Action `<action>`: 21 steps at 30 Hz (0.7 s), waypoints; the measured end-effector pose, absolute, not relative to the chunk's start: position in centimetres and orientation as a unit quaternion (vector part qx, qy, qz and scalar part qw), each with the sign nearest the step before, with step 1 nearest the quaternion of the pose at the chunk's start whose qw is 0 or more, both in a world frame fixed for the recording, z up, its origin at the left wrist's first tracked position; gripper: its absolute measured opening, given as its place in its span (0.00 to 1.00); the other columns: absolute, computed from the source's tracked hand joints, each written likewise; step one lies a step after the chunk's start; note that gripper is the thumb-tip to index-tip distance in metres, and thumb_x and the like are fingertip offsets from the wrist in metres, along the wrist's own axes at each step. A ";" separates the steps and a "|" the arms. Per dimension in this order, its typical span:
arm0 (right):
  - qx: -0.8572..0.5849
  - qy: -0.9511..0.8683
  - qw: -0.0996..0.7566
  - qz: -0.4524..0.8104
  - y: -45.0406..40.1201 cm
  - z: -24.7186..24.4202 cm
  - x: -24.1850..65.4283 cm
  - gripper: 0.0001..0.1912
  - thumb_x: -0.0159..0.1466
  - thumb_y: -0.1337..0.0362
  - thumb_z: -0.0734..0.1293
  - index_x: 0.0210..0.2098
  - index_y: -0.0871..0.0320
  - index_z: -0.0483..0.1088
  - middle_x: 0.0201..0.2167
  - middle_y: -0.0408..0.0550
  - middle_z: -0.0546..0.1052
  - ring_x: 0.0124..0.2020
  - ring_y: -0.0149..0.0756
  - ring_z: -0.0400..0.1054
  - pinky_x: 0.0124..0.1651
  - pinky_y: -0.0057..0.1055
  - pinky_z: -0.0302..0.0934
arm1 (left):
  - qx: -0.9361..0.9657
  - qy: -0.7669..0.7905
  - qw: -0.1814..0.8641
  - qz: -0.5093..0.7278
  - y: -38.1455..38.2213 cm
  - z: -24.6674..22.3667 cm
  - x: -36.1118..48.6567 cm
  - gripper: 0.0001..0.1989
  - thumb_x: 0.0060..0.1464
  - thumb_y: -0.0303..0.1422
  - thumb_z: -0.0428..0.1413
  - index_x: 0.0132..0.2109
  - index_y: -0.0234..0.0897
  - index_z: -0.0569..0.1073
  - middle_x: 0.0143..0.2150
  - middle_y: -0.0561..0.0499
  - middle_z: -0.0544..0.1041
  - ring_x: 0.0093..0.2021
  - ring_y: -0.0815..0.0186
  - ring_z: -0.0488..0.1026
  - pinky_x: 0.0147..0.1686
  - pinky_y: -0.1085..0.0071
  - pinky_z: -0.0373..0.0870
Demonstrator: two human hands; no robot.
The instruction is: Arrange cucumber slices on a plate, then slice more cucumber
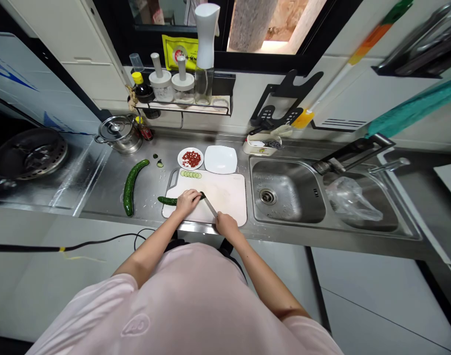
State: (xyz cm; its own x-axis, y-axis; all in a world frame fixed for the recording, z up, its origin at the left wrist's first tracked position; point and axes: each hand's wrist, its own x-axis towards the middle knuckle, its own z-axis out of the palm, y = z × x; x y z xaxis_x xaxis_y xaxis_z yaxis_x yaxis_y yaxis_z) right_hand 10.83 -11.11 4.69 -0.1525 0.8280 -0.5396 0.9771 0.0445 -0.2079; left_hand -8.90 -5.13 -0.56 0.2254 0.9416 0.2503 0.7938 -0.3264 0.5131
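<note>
On a white cutting board (225, 197) lies a dark green cucumber (167, 200), its left end sticking out past my left hand (189, 201). The fingers of that hand are curled over the cucumber and hold it down. My right hand (227, 224) is closed around the handle of a knife (211, 206), whose blade points up and left to the cucumber's right end. Several thin cucumber slices (190, 174) lie in an overlapping row at the board's top edge. Whether the blade is in the cucumber is too small to tell.
A whole cucumber (132, 187) lies on the steel counter to the left, near small cut ends (159, 163). Behind the board are a plate of chopped red pieces (191, 159) and a white square plate (221, 159). A sink (288, 197) is on the right, a pot (119, 133) at back left.
</note>
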 end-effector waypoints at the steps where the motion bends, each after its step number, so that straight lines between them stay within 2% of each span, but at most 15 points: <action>1: 0.635 0.712 0.135 -0.269 -11.1 4.7 11.1 0.14 0.67 0.66 0.52 0.46 0.60 0.66 0.40 0.57 0.75 0.42 0.42 0.70 0.39 0.31 0.57 | 0.769 0.564 0.143 0.265 -5.1 -0.5 -8.9 0.10 0.59 0.35 0.51 0.43 0.43 0.76 0.42 0.49 0.76 0.43 0.66 0.71 0.44 0.70 0.67; 7: 0.650 0.720 0.114 -0.215 -11.5 5.6 12.9 0.15 0.68 0.60 0.52 0.46 0.57 0.66 0.38 0.53 0.75 0.40 0.40 0.70 0.39 0.30 0.55 | 0.750 0.581 0.163 0.271 -5.2 0.3 -9.0 0.12 0.60 0.37 0.50 0.47 0.43 0.74 0.44 0.50 0.76 0.46 0.65 0.71 0.46 0.69 0.67; 13: 0.664 0.732 0.077 -0.131 -11.5 6.4 14.0 0.18 0.65 0.58 0.59 0.53 0.56 0.61 0.42 0.51 0.73 0.42 0.41 0.68 0.40 0.31 0.53 | 0.703 0.611 0.182 0.316 -4.2 2.3 -8.4 0.16 0.61 0.39 0.48 0.51 0.41 0.71 0.48 0.48 0.74 0.50 0.64 0.69 0.51 0.67 0.65; 17: 0.656 0.741 0.086 -0.114 -11.4 6.4 14.2 0.24 0.64 0.58 0.60 0.58 0.56 0.56 0.42 0.52 0.73 0.42 0.41 0.66 0.41 0.31 0.52 | 0.749 0.566 0.207 0.274 -3.2 3.6 -7.8 0.16 0.57 0.40 0.52 0.50 0.43 0.73 0.50 0.49 0.72 0.52 0.62 0.66 0.54 0.65 0.63; 21: 0.645 0.754 0.075 -0.102 -11.5 6.5 14.1 0.26 0.64 0.57 0.61 0.59 0.56 0.56 0.42 0.52 0.73 0.42 0.41 0.65 0.41 0.31 0.52 | 0.786 0.525 0.227 0.236 -2.5 4.0 -7.3 0.15 0.57 0.40 0.53 0.50 0.44 0.74 0.51 0.49 0.71 0.54 0.61 0.63 0.56 0.63 0.60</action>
State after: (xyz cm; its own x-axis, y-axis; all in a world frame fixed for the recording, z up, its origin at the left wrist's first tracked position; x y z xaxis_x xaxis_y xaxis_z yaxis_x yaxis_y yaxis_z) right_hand 14.06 -11.55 6.52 -0.1577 0.9568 -0.2442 0.9873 0.1483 -0.0566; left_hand -7.29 -2.50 4.02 0.3387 0.9315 0.1325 0.7179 -0.3469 0.6036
